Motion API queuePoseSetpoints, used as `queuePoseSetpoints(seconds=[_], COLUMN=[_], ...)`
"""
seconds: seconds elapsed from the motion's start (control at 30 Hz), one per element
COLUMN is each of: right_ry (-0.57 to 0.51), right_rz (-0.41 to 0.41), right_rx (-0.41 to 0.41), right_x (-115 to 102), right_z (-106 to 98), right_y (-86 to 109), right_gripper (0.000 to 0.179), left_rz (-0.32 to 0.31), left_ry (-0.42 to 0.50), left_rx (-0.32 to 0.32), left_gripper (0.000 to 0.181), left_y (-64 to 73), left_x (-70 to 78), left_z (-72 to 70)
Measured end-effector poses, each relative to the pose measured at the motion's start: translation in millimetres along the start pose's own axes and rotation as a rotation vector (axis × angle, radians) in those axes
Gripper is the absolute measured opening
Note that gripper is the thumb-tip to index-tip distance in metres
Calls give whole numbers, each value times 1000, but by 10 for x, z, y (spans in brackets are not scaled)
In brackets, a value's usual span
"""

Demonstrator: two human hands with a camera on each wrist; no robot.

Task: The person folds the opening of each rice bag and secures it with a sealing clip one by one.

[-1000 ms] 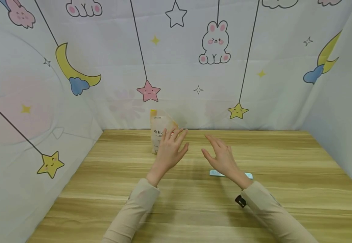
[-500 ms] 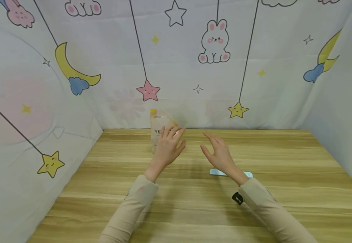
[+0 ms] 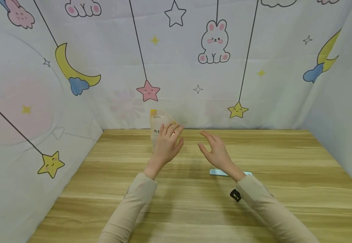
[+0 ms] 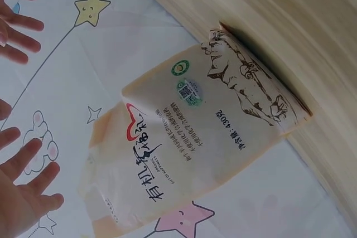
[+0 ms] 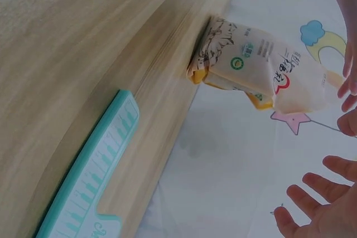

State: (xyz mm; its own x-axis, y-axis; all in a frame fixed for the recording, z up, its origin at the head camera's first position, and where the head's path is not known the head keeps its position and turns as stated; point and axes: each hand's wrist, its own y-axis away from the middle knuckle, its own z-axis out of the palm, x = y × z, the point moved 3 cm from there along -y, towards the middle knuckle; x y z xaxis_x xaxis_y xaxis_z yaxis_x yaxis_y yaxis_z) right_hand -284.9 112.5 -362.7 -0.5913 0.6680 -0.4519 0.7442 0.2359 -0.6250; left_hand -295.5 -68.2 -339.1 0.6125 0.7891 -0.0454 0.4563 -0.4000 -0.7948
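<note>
In the head view my left hand (image 3: 167,143) is held up in front of a cream paper food bag (image 3: 156,123), hiding much of its printed front. Its fingers are spread and hold nothing. The bag stands upright with a slanted top corner; black lettering and a red heart outline show on the bag (image 4: 189,132) in the left wrist view. To the right my right hand (image 3: 216,152) is raised, palm turned toward the left one, relaxed and holding nothing. Beneath the right wrist lies a flat teal-and-white strip (image 3: 218,172) with printed shapes, partly covered by the forearm; the strip (image 5: 95,176) looks notched from the right wrist.
The wood-grain table (image 3: 285,158) reaches back to a white curtain (image 3: 182,74) printed with stars, moons and a rabbit. Curtains also enclose both sides. A small black fitting (image 3: 235,195) shows at the right sleeve.
Both hands have drifted slightly to the left and a little upward, staying raised. The left hand covers more of the bag. Bag and strip stay put.
</note>
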Motion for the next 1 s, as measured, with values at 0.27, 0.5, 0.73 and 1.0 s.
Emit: queuePoseSetpoints(seconds=[0.27, 0.5, 0.73, 1.0], right_ry=[-32, -76, -82, -122], right_rz=[-6, 7, 20, 40], right_rx=[18, 36, 45, 41], right_x=[-14, -27, 3, 28], right_z=[66, 99, 149, 208], right_y=[-73, -122, -157, -193], right_gripper=[39, 36, 35, 33], left_rz=[39, 65, 73, 83], left_ry=[42, 41, 12, 14], left_rx=[89, 117, 114, 133], left_gripper=[31, 29, 31, 32], left_y=[-61, -125, -126, -107], left_x=[-21, -49, -96, -167], left_z=[-32, -57, -55, -14])
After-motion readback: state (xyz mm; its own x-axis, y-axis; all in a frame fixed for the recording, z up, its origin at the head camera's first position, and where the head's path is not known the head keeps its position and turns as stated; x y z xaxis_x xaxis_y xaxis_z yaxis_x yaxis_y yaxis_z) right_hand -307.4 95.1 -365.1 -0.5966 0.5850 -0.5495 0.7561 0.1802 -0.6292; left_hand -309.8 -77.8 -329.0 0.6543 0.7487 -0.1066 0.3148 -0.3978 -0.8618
